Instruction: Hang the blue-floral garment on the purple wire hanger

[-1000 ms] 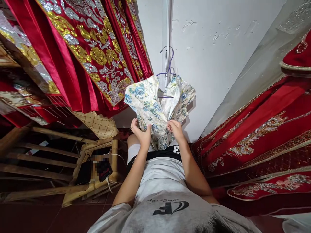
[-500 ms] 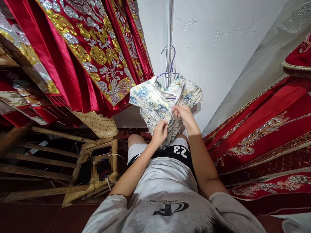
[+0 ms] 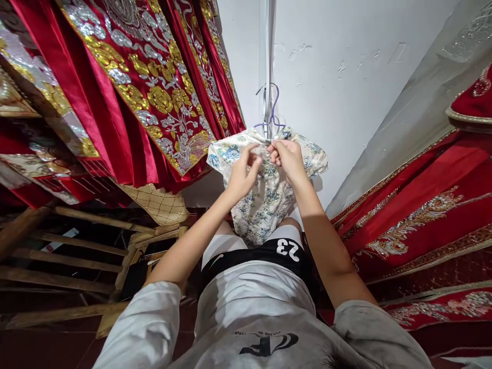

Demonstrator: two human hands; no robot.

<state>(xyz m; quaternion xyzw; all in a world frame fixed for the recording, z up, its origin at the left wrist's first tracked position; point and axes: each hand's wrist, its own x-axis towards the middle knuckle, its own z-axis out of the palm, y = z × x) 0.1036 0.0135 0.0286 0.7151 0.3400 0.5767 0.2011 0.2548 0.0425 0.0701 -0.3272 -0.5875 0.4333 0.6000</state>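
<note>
A short-sleeved floral shirt [image 3: 255, 205], cream with blue and yellow flowers, hangs on a purple hanger [image 3: 274, 110] in front of me. My left hand [image 3: 244, 171] is beside the left part of its collar, thumb and forefinger apart, with nothing visible held between them. At the neckline, my right hand [image 3: 287, 158] is closed, its fingertips pinching the collar edge. Both hands hide part of the shirt's upper front. Its lower end hangs between my legs.
Red garments with gold and silver embroidery [image 3: 161, 97] hang on the left, above a wooden slatted chair [image 3: 84, 241]. More red embroidered clothes [image 3: 403, 225] hang on the right. A white wall [image 3: 326, 87] with a vertical metal pole [image 3: 267, 61] stands behind the shirt.
Both hands have risen from the shirt's middle front to its collar. The left hand's fingers have parted. The front edge formerly held outward now lies flatter.
</note>
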